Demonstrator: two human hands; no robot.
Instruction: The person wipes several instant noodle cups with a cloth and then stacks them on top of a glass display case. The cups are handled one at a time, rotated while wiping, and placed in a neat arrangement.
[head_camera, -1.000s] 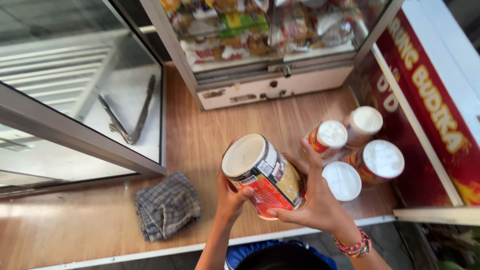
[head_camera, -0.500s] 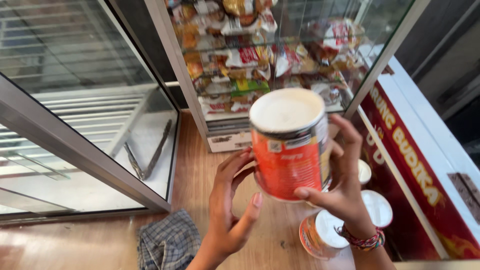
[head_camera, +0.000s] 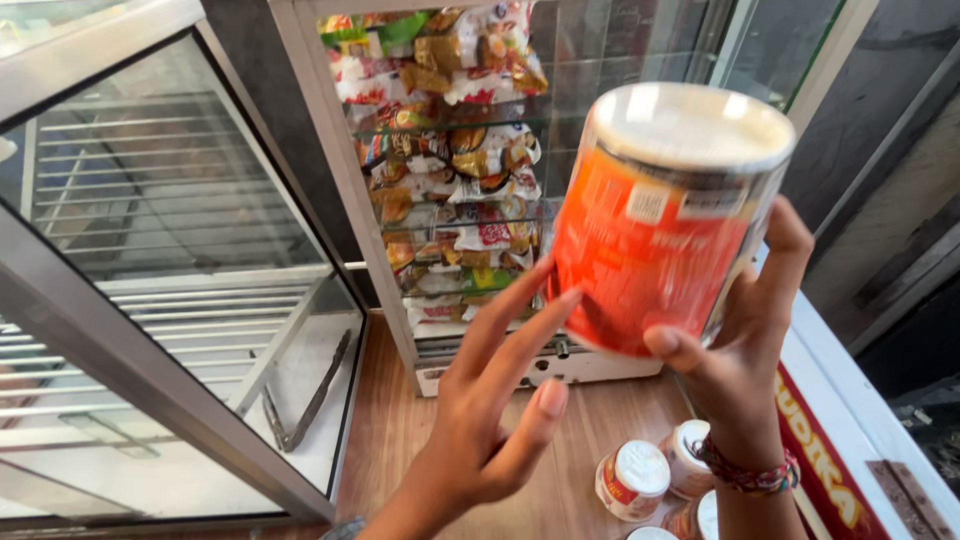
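A large orange can (head_camera: 655, 230) with a pale plastic lid is raised high in front of me, tilted a little. My right hand (head_camera: 745, 345) grips it from the right and below, a beaded bracelet on the wrist. My left hand (head_camera: 490, 410) has its fingers spread, and only the fingertips touch the can's lower left side. Below, several smaller white-lidded cans (head_camera: 635, 480) stand on the wooden counter (head_camera: 400, 440).
A glass display case (head_camera: 450, 190) stocked with packaged snacks stands behind the can. To the left is a glass cabinet (head_camera: 190, 330) with wire racks and metal tongs (head_camera: 305, 405) inside. A red-and-white sign panel (head_camera: 830, 450) runs along the right.
The can has risen higher and closer to the camera. My left hand has slipped from holding its side to touching it with fingertips. The view has tilted up, hiding the checked cloth.
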